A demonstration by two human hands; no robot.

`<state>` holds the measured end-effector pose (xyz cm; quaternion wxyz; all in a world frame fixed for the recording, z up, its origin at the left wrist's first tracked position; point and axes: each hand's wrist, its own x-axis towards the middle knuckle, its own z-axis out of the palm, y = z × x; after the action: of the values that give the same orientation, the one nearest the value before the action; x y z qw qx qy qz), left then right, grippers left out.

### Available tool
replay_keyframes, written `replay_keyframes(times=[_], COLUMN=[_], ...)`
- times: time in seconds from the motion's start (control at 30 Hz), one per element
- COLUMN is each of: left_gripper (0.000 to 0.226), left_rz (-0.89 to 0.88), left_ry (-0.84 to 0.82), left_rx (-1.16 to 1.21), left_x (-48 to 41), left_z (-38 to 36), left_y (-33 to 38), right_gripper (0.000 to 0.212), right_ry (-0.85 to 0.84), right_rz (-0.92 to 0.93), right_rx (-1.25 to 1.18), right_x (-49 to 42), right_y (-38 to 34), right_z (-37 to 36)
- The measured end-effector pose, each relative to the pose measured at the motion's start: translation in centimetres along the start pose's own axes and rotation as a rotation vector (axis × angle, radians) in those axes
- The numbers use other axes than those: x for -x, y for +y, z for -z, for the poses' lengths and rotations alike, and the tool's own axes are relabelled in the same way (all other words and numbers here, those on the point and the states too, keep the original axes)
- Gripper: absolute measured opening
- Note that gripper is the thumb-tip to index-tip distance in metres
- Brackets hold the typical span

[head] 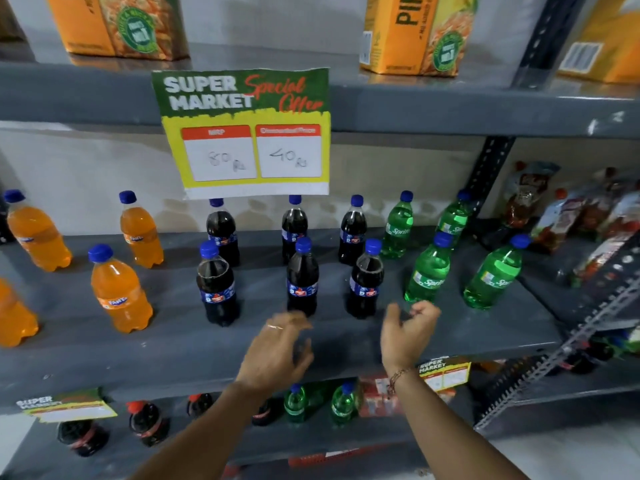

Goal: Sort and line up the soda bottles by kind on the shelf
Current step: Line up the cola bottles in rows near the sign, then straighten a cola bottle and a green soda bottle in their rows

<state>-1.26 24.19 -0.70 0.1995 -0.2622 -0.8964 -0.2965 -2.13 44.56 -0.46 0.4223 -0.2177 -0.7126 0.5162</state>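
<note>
Orange soda bottles (121, 289) stand in a loose group at the left of the grey shelf (173, 351), toward nine o'clock. Dark cola bottles (302, 278) fill the centre in two rows of three, beneath a yellow-and-green price sign (246, 133) hanging at twelve o'clock. Green soda bottles (429, 268) occupy the right, toward two o'clock, two behind and two in front. A person's left hand (277, 351) hovers over the shelf's front edge, fingers loosely spread and holding nothing. The right hand (408, 332), just beside it, is half curled and empty, close to the nearest cola and green bottles but touching neither.
</note>
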Motion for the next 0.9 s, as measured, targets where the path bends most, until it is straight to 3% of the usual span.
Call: replay_keyframes(times=[0.1,0.23,0.3,0.4,0.47,0.8,0.9], left_gripper=[0.049,0.080,0.091,0.078,0.070,0.055,0.060], left_rz=[0.175,0.508,0.584,0.598,0.572,0.506,0.524], left_ry=[-0.206,-0.147,-0.148,-0.100,-0.058,-0.022,-0.047], left_rx=[0.178,0.376,0.405,0.431,0.403,0.299,0.385], left_x=[-1.7,-4.7,-5.9,-7.3,-7.6,-7.4,-7.2], left_z=[-3.2,-6.0,-6.9,-7.8,-8.0,-8.9,-8.8], left_y=[4.1,6.1,6.1,6.0,6.0,5.9,5.7], right_gripper=[0.054,0.089,0.087,0.059,0.054,0.050,0.071], right_ry=[0.073,-0.129,-0.193,-0.205,-0.206,-0.242,-0.251], right_rz=[-0.107,-0.262,-0.232,-0.148,-0.128,-0.121,-0.146], right_rx=[0.027,0.073,0.102,0.157,0.168,0.161,0.178], right_x=[-3.5,-6.2,-7.1,-7.6,-7.5,-7.6,-7.4], right_y=[1.1,2.2,3.0,3.5,3.7,4.5,4.4], right_z=[1.4,2.0,2.1,2.3,2.3,2.3,2.4])
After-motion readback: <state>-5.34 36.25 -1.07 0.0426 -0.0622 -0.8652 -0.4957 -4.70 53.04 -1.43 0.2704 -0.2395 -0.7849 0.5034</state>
